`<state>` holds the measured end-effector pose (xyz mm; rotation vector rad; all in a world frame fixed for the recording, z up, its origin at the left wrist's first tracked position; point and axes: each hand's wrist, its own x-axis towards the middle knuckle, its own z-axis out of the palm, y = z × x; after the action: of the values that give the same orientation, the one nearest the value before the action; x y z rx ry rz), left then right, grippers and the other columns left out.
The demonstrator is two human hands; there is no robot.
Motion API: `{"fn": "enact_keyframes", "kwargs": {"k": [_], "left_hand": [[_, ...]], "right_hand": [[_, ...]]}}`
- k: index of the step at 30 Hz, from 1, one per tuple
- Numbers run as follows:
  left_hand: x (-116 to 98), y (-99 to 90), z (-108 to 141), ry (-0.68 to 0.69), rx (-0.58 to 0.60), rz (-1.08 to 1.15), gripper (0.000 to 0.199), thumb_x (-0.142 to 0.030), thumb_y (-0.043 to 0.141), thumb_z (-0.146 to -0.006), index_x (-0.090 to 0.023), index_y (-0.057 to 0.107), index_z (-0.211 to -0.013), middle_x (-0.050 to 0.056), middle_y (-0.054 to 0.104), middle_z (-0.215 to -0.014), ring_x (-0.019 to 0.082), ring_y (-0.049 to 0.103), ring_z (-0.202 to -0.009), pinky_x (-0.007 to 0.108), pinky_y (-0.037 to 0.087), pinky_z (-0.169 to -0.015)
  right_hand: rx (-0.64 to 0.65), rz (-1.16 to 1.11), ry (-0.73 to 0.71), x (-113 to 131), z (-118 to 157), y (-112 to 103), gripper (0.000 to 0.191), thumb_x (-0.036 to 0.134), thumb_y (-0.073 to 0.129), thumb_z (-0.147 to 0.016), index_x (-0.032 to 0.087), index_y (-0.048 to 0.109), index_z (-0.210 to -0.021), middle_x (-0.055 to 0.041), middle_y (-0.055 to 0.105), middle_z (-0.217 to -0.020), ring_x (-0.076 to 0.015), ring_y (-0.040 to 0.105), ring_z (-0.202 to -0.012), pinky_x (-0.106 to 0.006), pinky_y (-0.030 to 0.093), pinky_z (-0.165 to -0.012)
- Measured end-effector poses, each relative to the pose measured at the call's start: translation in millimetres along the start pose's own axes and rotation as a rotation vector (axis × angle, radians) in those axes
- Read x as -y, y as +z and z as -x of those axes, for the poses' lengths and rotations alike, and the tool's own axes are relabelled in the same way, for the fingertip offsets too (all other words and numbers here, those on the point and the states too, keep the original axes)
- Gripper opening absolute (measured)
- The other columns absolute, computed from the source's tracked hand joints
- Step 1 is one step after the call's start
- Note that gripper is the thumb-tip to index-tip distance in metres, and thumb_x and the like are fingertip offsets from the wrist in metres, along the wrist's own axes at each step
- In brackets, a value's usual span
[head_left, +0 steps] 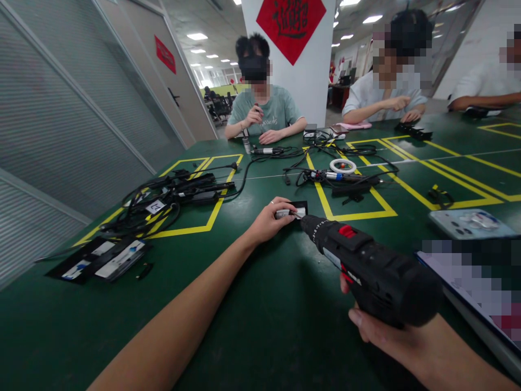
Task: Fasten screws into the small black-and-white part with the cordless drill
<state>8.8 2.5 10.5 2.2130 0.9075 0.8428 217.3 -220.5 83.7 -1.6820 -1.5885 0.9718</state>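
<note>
My right hand is wrapped round the grip of a black cordless drill with red switches. The drill points forward and left, its chuck close to a small black piece with a whitish face on the table. My left hand lies over the left part of that piece, its fingers curled onto it and holding it down. A thin bit runs from the chuck toward the fingertips; whether it touches the piece I cannot tell. The lower grip is hidden behind my right hand.
Black cables lie bundled at the left, near flat black-and-white pieces. Mid-table are a white ring and more cabled tools. A phone and a laptop-like device sit at the right. Several people sit across the table.
</note>
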Motion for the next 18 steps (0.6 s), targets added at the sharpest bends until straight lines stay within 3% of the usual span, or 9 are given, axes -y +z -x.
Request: {"fn": "enact_keyframes", "kwargs": {"k": [6, 10, 18], "left_hand": [[-0.1, 0.5, -0.1, 0.001, -0.006, -0.013, 0.021, -0.029, 0.055, -0.081, -0.02, 0.063, -0.098, 0.007, 0.05, -0.114, 0.019, 0.048, -0.11, 0.037, 0.036, -0.101], [0.3, 0.8, 0.1, 0.005, -0.007, -0.011, 0.022, -0.03, 0.055, -0.081, -0.02, 0.063, -0.098, 0.007, 0.051, -0.113, 0.019, 0.049, -0.109, 0.037, 0.036, -0.101], [0.5, 0.4, 0.0, 0.006, -0.01, -0.001, 0.022, -0.031, 0.055, -0.081, -0.02, 0.063, -0.098, 0.007, 0.051, -0.113, 0.019, 0.049, -0.11, 0.037, 0.037, -0.1]], "right_hand": [[-0.071, 0.044, -0.072, 1.0, -1.3, 0.3, 0.029, 0.039, 0.06, -0.072, 0.023, 0.068, -0.094, -0.0012, 0.066, -0.061, -0.0253, 0.067, -0.077, -0.04, 0.049, -0.087], [-0.083, 0.039, -0.053, 2.6, -0.6, 0.0, 0.031, 0.041, 0.06, -0.071, 0.024, 0.068, -0.095, -0.0044, 0.072, -0.083, -0.0236, 0.068, -0.074, -0.035, 0.054, -0.076], [0.046, 0.032, 0.037, 6.9, 0.0, -1.8, 0.046, 0.048, 0.052, -0.075, 0.019, 0.061, -0.108, -0.0082, 0.071, -0.088, -0.0253, 0.068, -0.075, -0.036, 0.057, -0.066]]}}
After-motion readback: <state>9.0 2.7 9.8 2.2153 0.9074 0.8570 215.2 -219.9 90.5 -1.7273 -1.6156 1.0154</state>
